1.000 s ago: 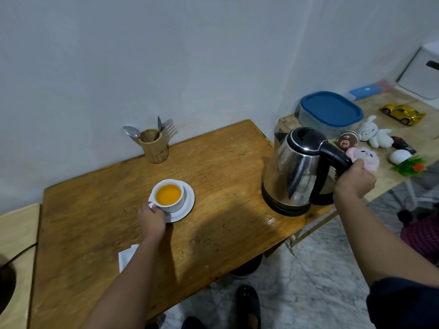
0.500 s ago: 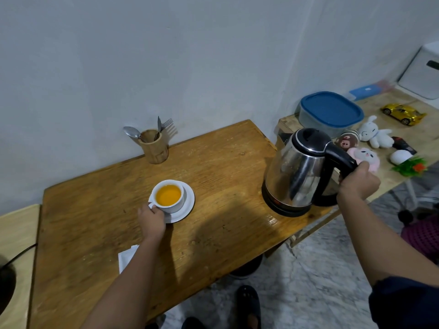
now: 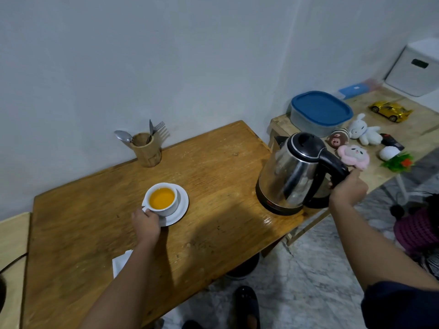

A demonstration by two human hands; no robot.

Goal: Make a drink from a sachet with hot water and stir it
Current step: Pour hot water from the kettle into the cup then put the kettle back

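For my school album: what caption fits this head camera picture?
Left hand steadies a cup of orange drink while the right hand holds the kettle handle.

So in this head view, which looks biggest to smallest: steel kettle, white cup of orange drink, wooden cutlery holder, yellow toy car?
1. Steel kettle
2. White cup

The wooden cutlery holder and yellow toy car look alike, and both sit farther away: unranked.

Plain pale wall (image 3: 166, 55) behind, meeting a second wall at a corner on the right. Worn brown wooden table (image 3: 213, 162) against it, lighter wooden side table (image 3: 403, 124) just beside. Grey-white marble floor (image 3: 308, 269) below. Dim, even light.
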